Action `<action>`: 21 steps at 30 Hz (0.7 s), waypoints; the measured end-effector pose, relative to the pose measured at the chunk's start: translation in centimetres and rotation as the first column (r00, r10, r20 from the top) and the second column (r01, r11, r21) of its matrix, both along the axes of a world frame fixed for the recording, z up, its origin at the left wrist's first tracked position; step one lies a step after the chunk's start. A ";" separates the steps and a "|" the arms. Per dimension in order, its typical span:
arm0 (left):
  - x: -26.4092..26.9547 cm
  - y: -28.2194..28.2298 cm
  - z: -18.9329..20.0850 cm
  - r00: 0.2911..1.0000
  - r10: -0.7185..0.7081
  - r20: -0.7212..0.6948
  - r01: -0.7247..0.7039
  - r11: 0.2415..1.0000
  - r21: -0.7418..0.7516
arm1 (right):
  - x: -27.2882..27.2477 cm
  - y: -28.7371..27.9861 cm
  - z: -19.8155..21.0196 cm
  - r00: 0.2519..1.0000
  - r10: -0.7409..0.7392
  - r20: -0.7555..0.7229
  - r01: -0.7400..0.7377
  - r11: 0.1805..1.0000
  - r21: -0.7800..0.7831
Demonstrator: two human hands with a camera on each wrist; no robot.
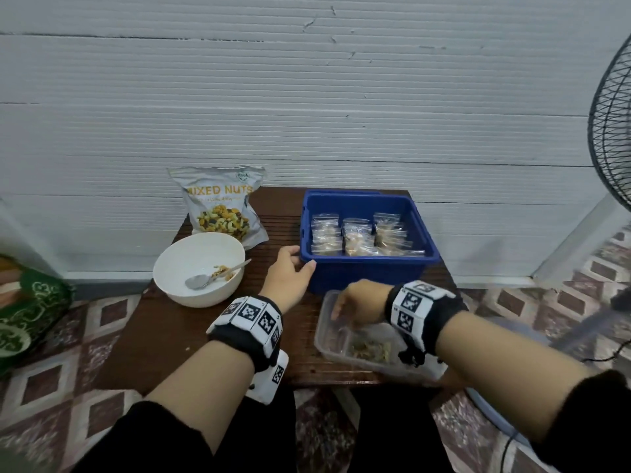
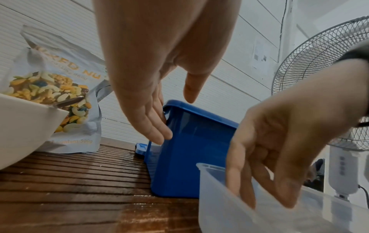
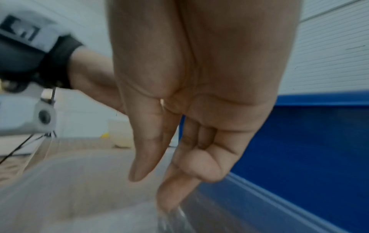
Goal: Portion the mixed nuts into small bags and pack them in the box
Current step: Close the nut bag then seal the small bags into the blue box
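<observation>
Off to the left of my left hand (image 1: 289, 272), the nut bag (image 1: 223, 203) is standing against the wall, and nearer to me the white bowl (image 1: 198, 268) is sitting with a spoon (image 1: 213, 276) leaning in it and only a small scatter of nuts left at the bottom, so I judge most of the portioning is done. My left hand is resting with straight, relaxed fingers (image 2: 159, 134) against the near left corner of the blue box (image 1: 367, 268), thumb up by the rim, steadying it rather than gripping anything. Just right of that hand, inside the box, filled small bags (image 1: 358, 237) are standing in about three rows, taking up much of the floor with some room still showing toward the back. Further right and closer to me, my right hand (image 1: 358, 302) is dipping into the clear tub (image 1: 327, 339), which is sitting just in front of the box, touching or nearly so. The fingers are hanging down with the tips drawn near each other around something thin and clear at the tub's bottom, but it is too blurred for me to tell whether they are pinching it or only touching it. Under my right wrist the tub is holding what looks like a few more filled bags. I reckon what is left is moving those last packets across into the box and bagging the last of the nuts in the bowl.
</observation>
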State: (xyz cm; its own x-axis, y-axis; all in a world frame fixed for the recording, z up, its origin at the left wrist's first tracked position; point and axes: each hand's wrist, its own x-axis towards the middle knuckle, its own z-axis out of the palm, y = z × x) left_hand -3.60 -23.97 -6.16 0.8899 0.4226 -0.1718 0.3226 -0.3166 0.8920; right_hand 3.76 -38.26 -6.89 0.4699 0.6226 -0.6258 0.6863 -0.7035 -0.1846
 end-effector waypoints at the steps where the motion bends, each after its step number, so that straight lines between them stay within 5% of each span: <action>1: -0.2 -0.2 0.0 1.000 -0.003 -0.001 0.003 1.000 0.004 | -0.3 0.2 -1.0 0.999 0.016 0.043 -0.013 0.997 -0.071; 3: -0.5 -0.3 -0.1 1.000 -0.005 -0.005 0.005 1.000 0.014 | -0.7 0.3 -2.3 0.995 0.009 0.099 0.004 0.991 -0.133; 7: -0.7 -0.1 -0.1 1.000 -0.007 -0.017 0.007 1.000 0.025 | -1.6 -0.3 -2.2 0.991 0.013 0.135 -0.017 0.999 0.028; 11: -0.5 0.1 -0.1 1.000 0.001 -0.013 -0.001 1.000 0.027 | -1.3 -0.2 0.3 0.994 0.059 0.095 -0.052 0.996 -0.076; 16: -0.2 0.6 -0.2 0.995 0.061 0.076 -0.084 0.932 0.352 | 0.2 -1.6 3.7 0.999 0.014 0.032 -0.018 0.990 0.138; 21: -0.5 -0.3 1.1 0.974 -0.077 0.215 0.036 0.981 0.190 | 1.6 -2.3 6.1 0.988 -0.112 -0.105 0.144 0.910 0.389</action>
